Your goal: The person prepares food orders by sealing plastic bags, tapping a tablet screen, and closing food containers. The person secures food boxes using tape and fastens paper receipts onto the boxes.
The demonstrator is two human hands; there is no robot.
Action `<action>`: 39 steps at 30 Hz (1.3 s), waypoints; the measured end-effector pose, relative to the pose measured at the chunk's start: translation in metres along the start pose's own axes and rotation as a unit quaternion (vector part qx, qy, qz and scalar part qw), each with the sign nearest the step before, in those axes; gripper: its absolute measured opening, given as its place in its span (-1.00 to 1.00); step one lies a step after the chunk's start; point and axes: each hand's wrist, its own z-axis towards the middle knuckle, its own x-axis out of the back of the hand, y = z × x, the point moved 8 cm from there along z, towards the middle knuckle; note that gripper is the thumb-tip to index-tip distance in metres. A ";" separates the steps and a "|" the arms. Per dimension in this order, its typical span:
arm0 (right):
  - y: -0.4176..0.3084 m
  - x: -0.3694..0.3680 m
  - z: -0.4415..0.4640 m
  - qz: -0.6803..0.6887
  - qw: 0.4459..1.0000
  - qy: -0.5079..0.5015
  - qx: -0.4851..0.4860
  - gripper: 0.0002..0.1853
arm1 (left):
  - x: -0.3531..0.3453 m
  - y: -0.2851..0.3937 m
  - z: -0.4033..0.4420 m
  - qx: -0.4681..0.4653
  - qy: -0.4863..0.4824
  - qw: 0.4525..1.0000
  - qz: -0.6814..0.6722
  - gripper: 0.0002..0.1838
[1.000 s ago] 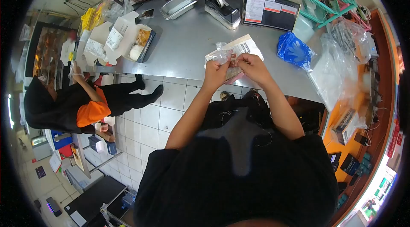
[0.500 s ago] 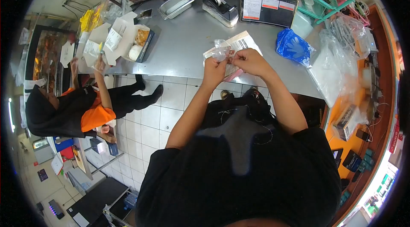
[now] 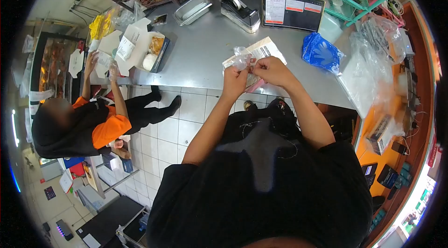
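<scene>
Close together at the table's front edge, both my hands are closed on a small clear plastic bag [image 3: 241, 59]. My left hand [image 3: 234, 80] pinches its one side, with clear film bunched above the fingers. From the right, my right hand [image 3: 273, 72] pinches the bag's other side, fingertips nearly touching the left ones. Something reddish-brown shows between the fingertips, too small to make out. Beneath the hands lies a printed paper packet [image 3: 263, 49], with a pink edge toward me.
On the metal table [image 3: 196, 52] are a steel tray [image 3: 192, 10], tape dispenser [image 3: 240, 11], tablet [image 3: 292, 10], blue plastic glove packet [image 3: 321, 52] and open food box [image 3: 154, 52]. Baskets stand behind. A co-worker [image 3: 79, 124] reaches toward boxes at the left.
My hands stay pinched on the bag with only slight finger movement. The co-worker at the left has leaned in, both hands now at the white boxes.
</scene>
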 end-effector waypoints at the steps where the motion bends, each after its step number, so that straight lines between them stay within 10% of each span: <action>1: -0.002 0.000 0.000 -0.002 1.000 0.002 0.011 -0.69 | 0.000 0.002 0.000 -0.003 -0.003 1.000 0.006 -0.71; 15: -0.001 0.005 0.004 0.049 0.997 0.061 0.010 -0.74 | 0.001 0.012 -0.004 -0.025 0.002 0.998 0.061 -0.80; 33: 0.031 0.005 -0.021 0.431 0.888 0.158 -0.027 -0.84 | -0.002 0.012 -0.002 0.048 0.028 0.998 0.006 -0.75; 39: 0.021 -0.006 -0.025 0.269 0.947 0.154 0.086 -0.82 | -0.007 0.036 -0.012 -0.028 0.094 0.990 0.105 -0.81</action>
